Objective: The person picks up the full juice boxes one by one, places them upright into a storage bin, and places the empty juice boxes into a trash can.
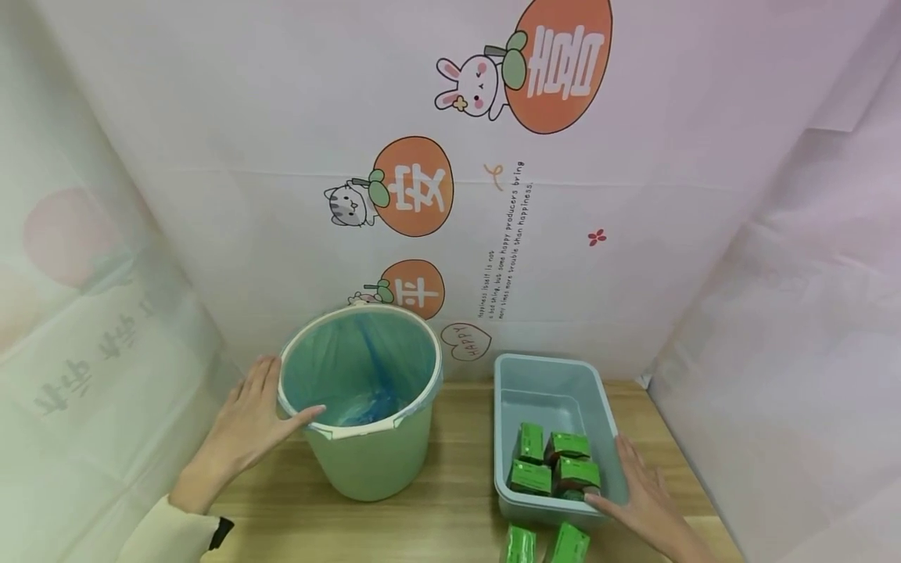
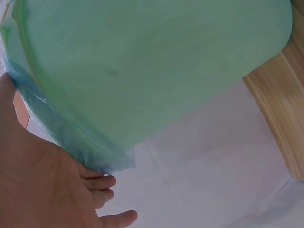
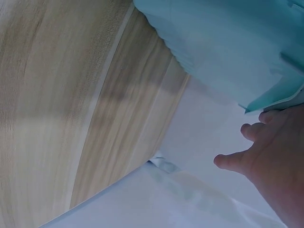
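Note:
A light green trash can (image 1: 373,469), lined with a thin bluish plastic bag (image 1: 380,399), stands upright on the left. My left hand (image 1: 246,418) rests against its rim, fingers along the outside and thumb over the near edge. In the left wrist view, that hand (image 2: 47,180) touches the bag folded over the rim with its fingers extended. At the right stands a blue-grey plastic basin (image 1: 538,375) containing several small green boxes (image 1: 531,477). Spread at the basin's near right corner is my right hand (image 1: 647,500), its thumb on the rim. The right wrist view shows its fingers (image 3: 232,162) extended beside the basin.
Two more green boxes (image 1: 521,543) lie in front of the basin on the wooden tabletop (image 1: 338,520). Printed white sheeting (image 1: 281,172) encloses the back and both sides. The can and basin stand apart, with wood between them.

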Motion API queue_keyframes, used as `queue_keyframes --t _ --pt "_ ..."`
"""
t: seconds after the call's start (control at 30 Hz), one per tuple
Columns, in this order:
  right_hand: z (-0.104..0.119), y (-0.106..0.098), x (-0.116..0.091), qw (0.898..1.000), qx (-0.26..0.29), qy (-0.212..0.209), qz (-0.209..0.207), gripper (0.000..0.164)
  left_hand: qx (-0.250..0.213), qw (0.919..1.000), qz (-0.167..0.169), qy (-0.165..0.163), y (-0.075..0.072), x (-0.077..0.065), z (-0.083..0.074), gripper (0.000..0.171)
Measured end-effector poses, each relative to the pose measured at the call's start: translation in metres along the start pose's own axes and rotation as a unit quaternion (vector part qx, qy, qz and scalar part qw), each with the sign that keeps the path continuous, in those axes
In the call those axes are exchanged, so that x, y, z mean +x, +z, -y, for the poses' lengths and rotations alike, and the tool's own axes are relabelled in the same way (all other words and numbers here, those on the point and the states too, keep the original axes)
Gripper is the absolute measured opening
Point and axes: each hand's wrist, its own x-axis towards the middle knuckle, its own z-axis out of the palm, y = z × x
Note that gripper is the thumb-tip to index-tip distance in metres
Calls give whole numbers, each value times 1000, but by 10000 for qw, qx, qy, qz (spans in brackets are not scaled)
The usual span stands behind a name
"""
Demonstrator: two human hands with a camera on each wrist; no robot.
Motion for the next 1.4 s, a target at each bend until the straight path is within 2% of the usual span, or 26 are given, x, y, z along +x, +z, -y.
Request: queue_keyframes --t 0.27,0.53,0.73,0.9,1.07,1.27,1.4 --pt "0 -1 -4 9999 -92 -41 -37 124 170 9998 3 69 0 0 0 119" --pt "4 -7 -4 9997 -108 -152 -166 123 319 9995 64 56 -7 -2 -1 118" --pt "-1 -5 -15 9993 -27 -294 -250 125 379 9992 50 69 -11 -2 -2 119" --pt "-3 0 -28 9997 207 -131 -37 124 376 9993 46 58 -11 -3 -2 118" --pt "4 -3 -41 9995 254 105 167 121 413 9991 40 29 -12 -3 -2 118" --pt "7 -4 -51 9983 427 377 107 117 440 9990 17 21 -12 -2 0 117" --pt "5 -3 -54 9979 561 286 -144 106 416 9991 -3 26 -11 -3 1 117"
